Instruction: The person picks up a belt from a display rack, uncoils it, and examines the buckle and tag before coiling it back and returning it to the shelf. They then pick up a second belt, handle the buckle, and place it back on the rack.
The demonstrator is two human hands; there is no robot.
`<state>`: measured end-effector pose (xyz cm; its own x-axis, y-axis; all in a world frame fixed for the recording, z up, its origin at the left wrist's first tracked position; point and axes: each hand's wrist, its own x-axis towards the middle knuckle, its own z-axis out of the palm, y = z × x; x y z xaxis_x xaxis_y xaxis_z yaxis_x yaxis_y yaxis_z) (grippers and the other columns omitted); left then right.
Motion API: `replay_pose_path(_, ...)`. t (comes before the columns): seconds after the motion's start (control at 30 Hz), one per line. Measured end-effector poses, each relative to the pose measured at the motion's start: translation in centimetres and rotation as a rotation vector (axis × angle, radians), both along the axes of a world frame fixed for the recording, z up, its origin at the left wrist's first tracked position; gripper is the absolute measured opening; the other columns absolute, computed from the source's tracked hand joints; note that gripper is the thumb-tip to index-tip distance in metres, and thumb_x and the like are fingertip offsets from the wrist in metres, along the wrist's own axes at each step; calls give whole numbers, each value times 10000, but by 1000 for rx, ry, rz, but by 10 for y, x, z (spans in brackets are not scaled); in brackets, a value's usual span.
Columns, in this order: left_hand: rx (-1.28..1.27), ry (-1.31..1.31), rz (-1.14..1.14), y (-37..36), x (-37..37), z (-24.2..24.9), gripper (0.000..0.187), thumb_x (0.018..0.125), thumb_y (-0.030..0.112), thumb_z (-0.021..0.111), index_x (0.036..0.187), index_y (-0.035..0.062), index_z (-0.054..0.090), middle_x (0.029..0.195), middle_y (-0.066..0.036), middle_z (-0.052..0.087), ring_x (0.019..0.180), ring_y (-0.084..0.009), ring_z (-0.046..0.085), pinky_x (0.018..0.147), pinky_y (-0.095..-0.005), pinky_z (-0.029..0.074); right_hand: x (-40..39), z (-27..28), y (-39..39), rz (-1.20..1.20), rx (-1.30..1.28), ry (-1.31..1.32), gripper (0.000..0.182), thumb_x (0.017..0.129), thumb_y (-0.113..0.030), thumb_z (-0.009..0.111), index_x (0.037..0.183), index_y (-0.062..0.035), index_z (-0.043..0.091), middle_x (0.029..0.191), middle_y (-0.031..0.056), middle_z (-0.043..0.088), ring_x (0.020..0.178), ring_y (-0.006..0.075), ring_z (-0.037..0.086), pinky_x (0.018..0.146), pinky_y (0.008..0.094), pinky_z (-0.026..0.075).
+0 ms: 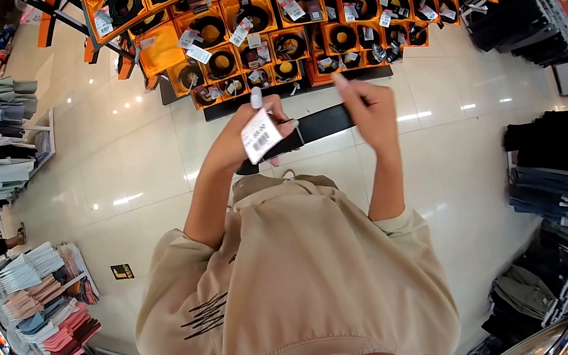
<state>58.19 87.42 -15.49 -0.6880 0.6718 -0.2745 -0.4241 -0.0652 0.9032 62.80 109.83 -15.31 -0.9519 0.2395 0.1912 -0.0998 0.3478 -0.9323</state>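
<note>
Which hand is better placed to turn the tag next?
Probably the left hand: the white rectangular paper tag is at its fingers; the right hand is farther off, on the flat black belt.

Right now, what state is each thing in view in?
Left hand, closed on the black belt
Right hand, closed on the black belt
Black belt, roughly straight between the hands
White tag, beside the left hand, printed side showing
Orange boxes, open
Boxed belts, coiled
Blue jeans, hanging
</note>
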Motion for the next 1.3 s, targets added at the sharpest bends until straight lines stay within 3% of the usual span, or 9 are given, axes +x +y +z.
replay_pose_path(0.33,-181,40,-26,-34,-6,-1,220,859,112,689,838,54,478,669,14,488,573,-43,482,373,-224,465,-2,-16,10,-11,-30,34,443,926,-199,640,595,22,445,499,-26,304,517,44,261,434,258,216)
replay_pose_path(0.47,-93,65,-3,2,7,11,209,883,127,676,834,49,488,745,26,479,585,-42,522,393,-226,519,1,-20,-39,135,21,72,390,942,-203,593,646,29,488,517,105,338,474,150,273,444,326,271)
replay_pose_path(0.57,-78,118,-19,1,8,3,172,888,114,664,856,53,507,739,32,471,603,-33,542,393,-224,523,2,-20,-36,134,-45,38,410,940,-204,602,641,35,455,524,75,313,501,96,272,450,308,253)
replay_pose_path(0.67,-49,-23,77,-31,8,9,176,883,101,659,873,60,488,701,-9,518,549,-73,568,379,-218,499,11,-27,18,-53,-198,-74,479,959,-222,591,564,-67,369,550,-74,323,538,37,269,465,256,206)
replay_pose_path(0.77,-42,208,163,-68,-1,-4,243,895,240,630,860,44,491,630,-86,571,431,-144,555,331,-208,413,22,-28,65,-417,-640,-5,272,866,-255,650,689,-56,597,623,-24,513,573,77,476,551,221,360)
replay_pose_path(0.87,36,-38,375,-63,0,-10,343,936,291,553,715,31,514,453,-54,456,313,-119,393,318,-235,303,21,-12,51,-611,-744,-36,214,837,-262,670,809,-61,602,687,-10,549,586,77,490,543,202,365)
replay_pose_path(1.07,-179,186,88,-7,10,-2,261,946,296,594,1024,47,612,659,63,504,515,-21,400,456,-183,289,11,-2,28,-227,-709,-144,181,838,-181,693,724,-87,587,653,-61,500,587,18,417,530,180,299)
replay_pose_path(1.17,-148,558,78,18,15,-10,446,836,215,742,1219,93,550,792,57,545,649,-19,445,553,-184,320,3,8,21,-40,-635,-56,185,836,-81,718,719,-47,579,615,-92,433,584,-8,333,534,186,256)
replay_pose_path(1.3,-195,447,31,27,19,6,482,775,166,797,1185,84,558,714,14,596,631,-39,527,560,-206,387,-2,36,8,72,-317,5,186,812,-125,752,780,-24,599,608,-81,422,570,7,333,516,195,257)
